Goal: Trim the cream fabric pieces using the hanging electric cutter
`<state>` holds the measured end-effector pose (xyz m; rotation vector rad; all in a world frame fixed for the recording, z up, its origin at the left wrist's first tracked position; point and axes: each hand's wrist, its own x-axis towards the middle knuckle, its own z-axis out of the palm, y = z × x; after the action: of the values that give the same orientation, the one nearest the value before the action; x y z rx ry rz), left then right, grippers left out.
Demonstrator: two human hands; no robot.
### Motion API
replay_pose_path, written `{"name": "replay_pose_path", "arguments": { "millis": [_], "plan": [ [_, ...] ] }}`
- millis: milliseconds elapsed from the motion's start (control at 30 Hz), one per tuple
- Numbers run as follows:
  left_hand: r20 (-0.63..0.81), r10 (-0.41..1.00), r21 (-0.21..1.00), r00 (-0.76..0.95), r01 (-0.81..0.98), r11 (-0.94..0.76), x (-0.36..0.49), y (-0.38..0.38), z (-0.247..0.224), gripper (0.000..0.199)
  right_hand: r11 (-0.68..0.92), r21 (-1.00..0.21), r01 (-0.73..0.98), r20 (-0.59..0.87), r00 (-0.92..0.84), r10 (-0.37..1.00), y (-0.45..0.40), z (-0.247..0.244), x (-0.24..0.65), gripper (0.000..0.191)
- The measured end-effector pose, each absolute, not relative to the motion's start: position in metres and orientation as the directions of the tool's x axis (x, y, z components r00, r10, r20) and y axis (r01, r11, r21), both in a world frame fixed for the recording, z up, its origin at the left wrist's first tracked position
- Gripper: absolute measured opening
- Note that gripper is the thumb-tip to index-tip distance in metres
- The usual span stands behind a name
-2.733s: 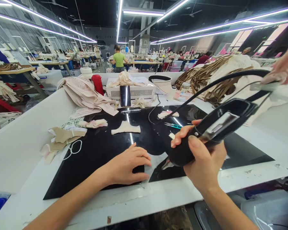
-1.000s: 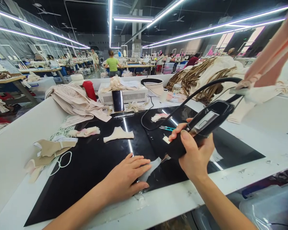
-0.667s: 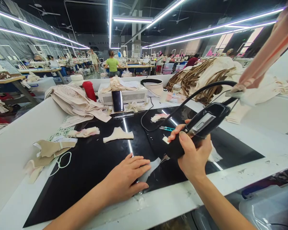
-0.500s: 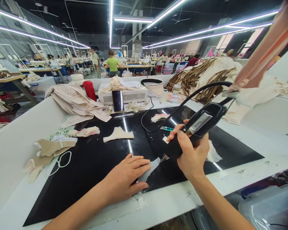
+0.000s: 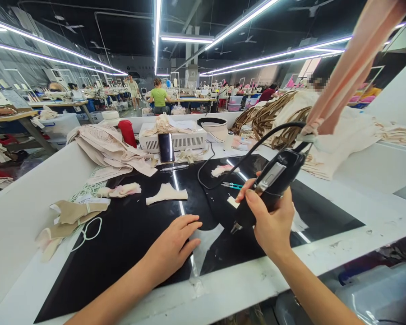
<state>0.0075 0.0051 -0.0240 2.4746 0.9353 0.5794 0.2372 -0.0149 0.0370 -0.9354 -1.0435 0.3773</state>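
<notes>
My right hand (image 5: pixel 274 223) is wrapped round a black corded handheld tool (image 5: pixel 278 174). Its narrow metal tip points down to the left, over the black mat (image 5: pixel 128 253). Left of the tip, apart from it, a thin translucent whitish piece (image 5: pixel 208 241) with a curved edge lies near the mat's front edge. My left hand (image 5: pixel 172 243) rests with outstretched fingers at that piece's left side, holding nothing. Beyond the hands lie a cream cut fabric piece (image 5: pixel 167 193) and small teal-handled snips (image 5: pixel 232 185). A pink cloth strip (image 5: pixel 350 67) hangs down to the tool's cable end.
A white vented box (image 5: pixel 176 139), a phone (image 5: pixel 166 148) and a red cylinder (image 5: pixel 127 133) stand at the back. Fabric piles (image 5: pixel 106 146) lie left, brown straps (image 5: pixel 269 115) right. The tool's black cable (image 5: pixel 219 180) loops across the mat. Several people sit farther off.
My right hand has lifted the tool's tip off the translucent piece. My left hand has slid back to the left, uncovering more of that piece.
</notes>
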Motion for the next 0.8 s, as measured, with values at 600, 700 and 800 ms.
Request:
{"name": "replay_pose_path", "arguments": {
  "millis": [600, 700, 800],
  "plan": [
    [0.32, 0.755, 0.614, 0.573, 0.481, -0.625, 0.008, 0.015, -0.036, 0.013, 0.587, -0.698, 0.41, 0.711, 0.497, 0.497, -0.055, 0.023, 0.256, 0.044],
    [0.287, 0.774, 0.663, 0.564, 0.466, -0.586, 0.006, 0.016, -0.031, 0.015, 0.601, -0.651, 0.463, 0.759, 0.387, 0.524, -0.074, 0.022, 0.263, 0.039],
    [0.241, 0.799, 0.714, 0.55, 0.458, -0.53, 0.003, 0.017, -0.024, 0.016, 0.573, -0.63, 0.524, 0.768, 0.313, 0.559, -0.09, 0.025, 0.269, 0.037]
  ]
}}
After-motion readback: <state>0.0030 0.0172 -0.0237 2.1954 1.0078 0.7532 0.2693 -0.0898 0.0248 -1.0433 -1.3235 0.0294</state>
